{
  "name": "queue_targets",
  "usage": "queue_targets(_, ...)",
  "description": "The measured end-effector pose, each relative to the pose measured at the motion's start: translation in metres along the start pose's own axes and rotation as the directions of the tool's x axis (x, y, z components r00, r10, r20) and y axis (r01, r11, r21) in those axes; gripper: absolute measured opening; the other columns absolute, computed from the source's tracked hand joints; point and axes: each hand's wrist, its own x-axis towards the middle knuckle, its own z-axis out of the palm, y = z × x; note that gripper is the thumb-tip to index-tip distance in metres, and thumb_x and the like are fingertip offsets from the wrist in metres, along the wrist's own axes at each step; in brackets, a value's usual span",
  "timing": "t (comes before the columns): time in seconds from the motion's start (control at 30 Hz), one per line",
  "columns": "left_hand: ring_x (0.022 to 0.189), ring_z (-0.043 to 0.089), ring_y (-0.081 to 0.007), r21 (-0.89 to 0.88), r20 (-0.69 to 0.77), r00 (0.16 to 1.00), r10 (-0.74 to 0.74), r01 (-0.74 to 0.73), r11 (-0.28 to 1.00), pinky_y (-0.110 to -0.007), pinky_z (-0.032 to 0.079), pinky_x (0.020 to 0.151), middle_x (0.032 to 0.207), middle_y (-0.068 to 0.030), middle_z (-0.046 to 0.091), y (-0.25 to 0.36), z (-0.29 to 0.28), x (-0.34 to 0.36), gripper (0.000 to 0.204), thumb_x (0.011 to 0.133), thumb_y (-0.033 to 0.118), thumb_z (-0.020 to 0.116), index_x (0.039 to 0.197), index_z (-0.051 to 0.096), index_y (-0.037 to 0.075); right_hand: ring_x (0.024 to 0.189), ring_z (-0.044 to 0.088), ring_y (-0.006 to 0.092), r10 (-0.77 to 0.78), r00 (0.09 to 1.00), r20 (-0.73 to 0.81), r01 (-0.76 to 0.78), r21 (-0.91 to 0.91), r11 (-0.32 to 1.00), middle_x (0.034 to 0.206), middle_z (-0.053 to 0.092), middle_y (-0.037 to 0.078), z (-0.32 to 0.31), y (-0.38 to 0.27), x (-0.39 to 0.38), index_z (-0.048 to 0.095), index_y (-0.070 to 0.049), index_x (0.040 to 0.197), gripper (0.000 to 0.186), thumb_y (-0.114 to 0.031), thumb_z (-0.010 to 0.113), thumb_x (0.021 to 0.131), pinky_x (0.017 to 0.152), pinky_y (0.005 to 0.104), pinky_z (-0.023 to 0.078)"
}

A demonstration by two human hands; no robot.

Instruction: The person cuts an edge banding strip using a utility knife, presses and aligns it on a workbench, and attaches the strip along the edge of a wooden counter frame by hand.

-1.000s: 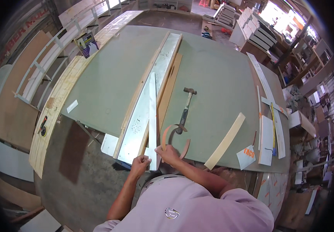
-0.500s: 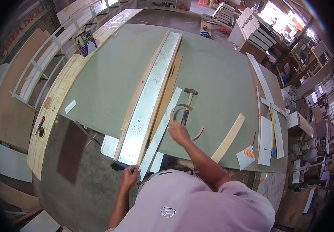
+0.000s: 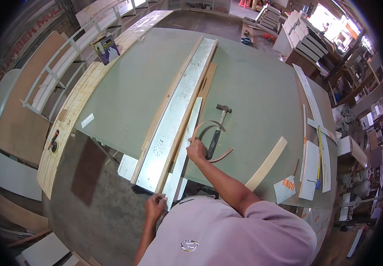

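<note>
A long, shiny, pale panel (image 3: 169,128) with wooden strips along both sides lies lengthwise on the green-grey tabletop (image 3: 253,106). A narrow white strip (image 3: 183,162) runs along its right side. At the near end of these pieces my left hand (image 3: 154,207) is closed in a pinch; what sits between the fingertips is too small to make out. My right hand (image 3: 196,150) is closed on a curled brown edging strip (image 3: 209,123) beside the white strip, with the curl's two ends sticking out to the right. A hammer (image 3: 218,131) with a dark grip lies just beyond that hand.
A pale wooden slat (image 3: 267,164) lies to the right. Farther right are white boards (image 3: 309,170) and a yellow tape measure (image 3: 319,159). On the left, a plank (image 3: 74,106) carries a box-shaped can (image 3: 106,48) and an orange-and-black tool (image 3: 54,142).
The white strip has shifted left, closer against the wood-edged panel. My right hand has moved with it, carrying the curled edging strip. The whole view has swung slightly.
</note>
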Motion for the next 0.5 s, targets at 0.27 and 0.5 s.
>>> queue_targets(0.27, 0.080, 0.070, -0.0395, 0.462, -0.174, 0.970, 0.169, -0.071, 0.884, -0.047, 0.054, 0.071, 0.088, -0.0184, 0.074, 0.032, -0.005, -0.020, 0.028, 0.084, 0.031, 0.077, 0.088, 0.073, 0.004, 0.120, 0.063, 0.0365, 0.094, 0.995, 0.016, -0.091, -0.130, 0.987, 0.129, 0.066, 0.016, 0.002, -0.014, 0.025, 0.063, -0.014, 0.127, 0.044, -0.016, 0.057, 0.084, 0.100, 0.0467, 0.050)
queue_targets(0.5, 0.082, 0.070, -0.0386, 0.382, -0.261, 0.965, 0.032, 0.073, 0.921, -0.047, 0.053, 0.072, 0.087, -0.0190, 0.073, 0.006, -0.019, -0.031, 0.033, 0.086, 0.035, 0.075, 0.087, 0.073, 0.002, 0.119, 0.064, 0.0377, 0.024, 0.996, 0.086, -0.004, -0.221, 0.975, 0.128, 0.067, 0.017, -0.002, -0.014, 0.053, 0.062, -0.015, 0.129, 0.042, -0.019, 0.056, 0.087, 0.100, 0.0484, 0.050)
